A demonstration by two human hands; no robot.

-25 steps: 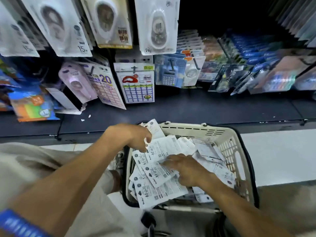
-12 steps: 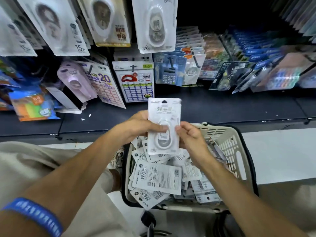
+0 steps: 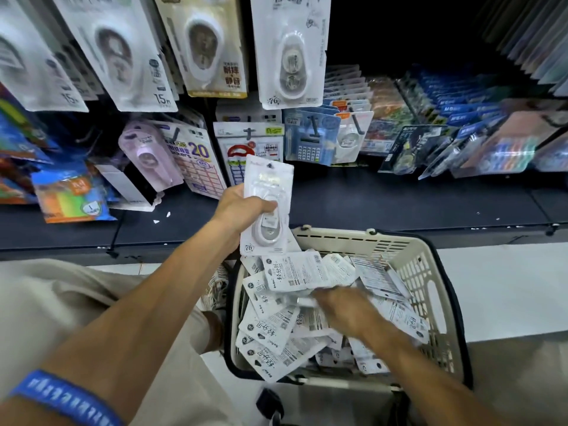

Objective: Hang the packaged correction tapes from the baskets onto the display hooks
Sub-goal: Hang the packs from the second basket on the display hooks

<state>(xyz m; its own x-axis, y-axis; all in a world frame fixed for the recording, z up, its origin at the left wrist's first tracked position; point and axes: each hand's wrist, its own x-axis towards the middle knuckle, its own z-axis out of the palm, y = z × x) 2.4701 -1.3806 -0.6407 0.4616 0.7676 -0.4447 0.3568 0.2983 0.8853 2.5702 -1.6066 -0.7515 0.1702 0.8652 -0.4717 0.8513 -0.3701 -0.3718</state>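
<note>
Item: correction tape pack [image 3: 266,204], centre frame, clamped in left hand [image 3: 242,207], above cream basket [image 3: 430,262] of loose packs [image 3: 292,269]. Right hand [image 3: 344,305] blurred among them, grasp unclear. Risk: one-handed hold may slip; hang hole could miss hook

I am in a shop, in its stationery aisle. In front of me blister-carded correction tapes [image 3: 290,50] hang in rows, with sticker sheets [image 3: 196,158], a carded calculator [image 3: 309,139] and packs of pens [image 3: 455,96] racked in dense overlapping files above a dark shelf [image 3: 368,201]. At my knees stands a cream plastic shopping basket [image 3: 430,272] heaped with identical carded packs [image 3: 292,272], stock like that hanging above.
</note>
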